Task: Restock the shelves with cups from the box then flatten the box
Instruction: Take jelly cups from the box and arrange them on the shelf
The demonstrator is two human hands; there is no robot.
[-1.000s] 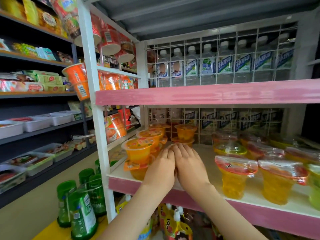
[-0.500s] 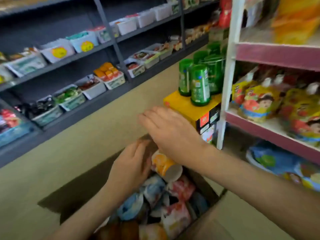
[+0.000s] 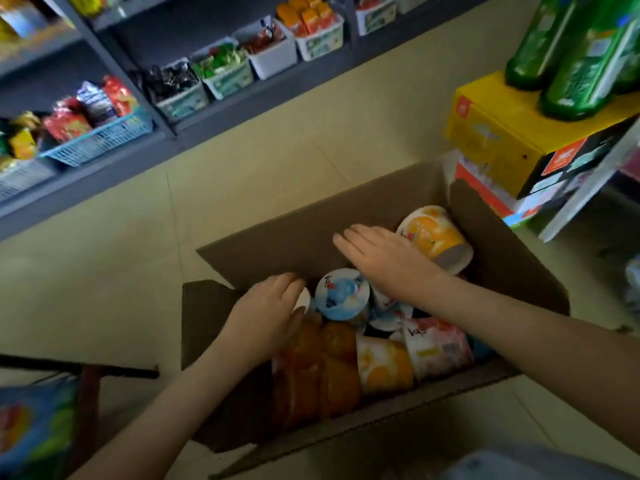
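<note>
Matt cardboard box [image 3: 363, 199] — glossy cups [image 3: 343, 294].

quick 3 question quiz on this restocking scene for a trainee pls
1. True or false: the brown cardboard box on the floor is empty.
2. What stands on the yellow carton? A: tall green plastic bottles. B: a red bucket. C: a stack of plates.
3. Fill in: the right hand is over the open box, next to a white cup lying on its side and printed with ____ fruit.

Key: 1 false, it holds many cups. 2 A. 3 orange.
</note>
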